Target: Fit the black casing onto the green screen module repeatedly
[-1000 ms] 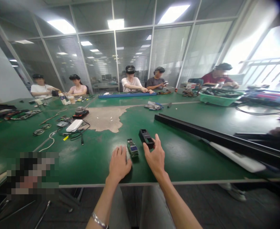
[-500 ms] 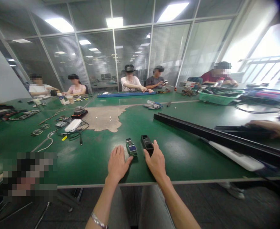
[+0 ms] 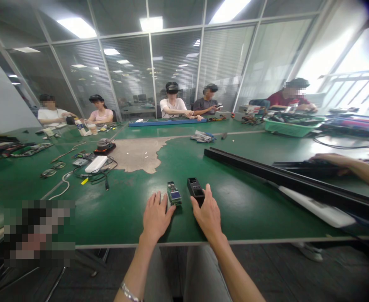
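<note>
My left hand point(image 3: 157, 215) lies flat on the green table with its fingers stretched out. Just right of its thumb sits a small circuit board with a little screen point(image 3: 174, 194), and the hand does not grip it. A black plastic casing point(image 3: 195, 186) with cut-out openings rests on the table to the right of the board. Around its near end is my right hand point(image 3: 208, 214), thumb on the left side and fingers on the right. The palm hides that end of the casing.
Long black rails point(image 3: 253, 170) run across the right, with a white bar point(image 3: 316, 206) under them. A co-worker's hand point(image 3: 329, 159) touches dark parts there. Left are a white device point(image 3: 96, 164) and cables. Farther back are a green basket point(image 3: 293, 128) and several people.
The black casing has come down from a tilt to rest on the table, my right hand still around it. My left hand has barely moved. A co-worker's arm has reached in from the right.
</note>
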The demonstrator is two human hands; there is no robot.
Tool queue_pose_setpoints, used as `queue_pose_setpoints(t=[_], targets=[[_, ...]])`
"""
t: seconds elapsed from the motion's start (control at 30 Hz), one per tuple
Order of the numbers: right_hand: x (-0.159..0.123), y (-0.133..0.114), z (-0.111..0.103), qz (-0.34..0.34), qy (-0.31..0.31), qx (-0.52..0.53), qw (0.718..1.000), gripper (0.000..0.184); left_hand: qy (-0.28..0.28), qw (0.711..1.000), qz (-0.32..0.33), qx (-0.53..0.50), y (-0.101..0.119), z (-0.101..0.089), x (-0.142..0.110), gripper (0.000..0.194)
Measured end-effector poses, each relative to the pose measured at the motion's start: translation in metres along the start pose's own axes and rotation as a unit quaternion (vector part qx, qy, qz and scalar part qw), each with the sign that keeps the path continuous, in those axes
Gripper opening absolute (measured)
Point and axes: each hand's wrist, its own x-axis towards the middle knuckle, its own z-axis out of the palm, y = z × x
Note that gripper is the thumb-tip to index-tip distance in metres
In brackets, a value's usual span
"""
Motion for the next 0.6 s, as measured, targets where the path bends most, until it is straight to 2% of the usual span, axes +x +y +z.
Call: queue_pose_setpoints(t=[0.17, 0.3, 0.4, 0.47, 0.6], targets=[[0.001, -0.002, -0.001, 0.012, -0.012, 0.008, 1.000, 0.075, 0.003, 1.000, 0.003, -0.002, -0.001, 0.000, 0.000, 0.059], [0.006, -0.011, -0.009, 0.065, -0.004, 0.040, 0.997, 0.076, 0.016, 1.000, 0.007, -0.001, -0.003, 0.003, -0.001, 0.057], [0.009, -0.029, -0.018, 0.091, 0.014, 0.105, 0.990, 0.079, 0.033, 0.999, 0.005, -0.003, -0.005, 0.008, -0.002, 0.051], [0.009, -0.045, -0.022, 0.082, 0.012, 0.146, 0.986, 0.080, 0.042, 0.999, 0.003, -0.006, -0.007, 0.011, -0.002, 0.049], [0.007, -0.073, -0.019, 0.040, -0.003, 0.136, 0.990, 0.080, 0.052, 0.999, 0.000, -0.016, -0.009, 0.015, -0.002, 0.050]])
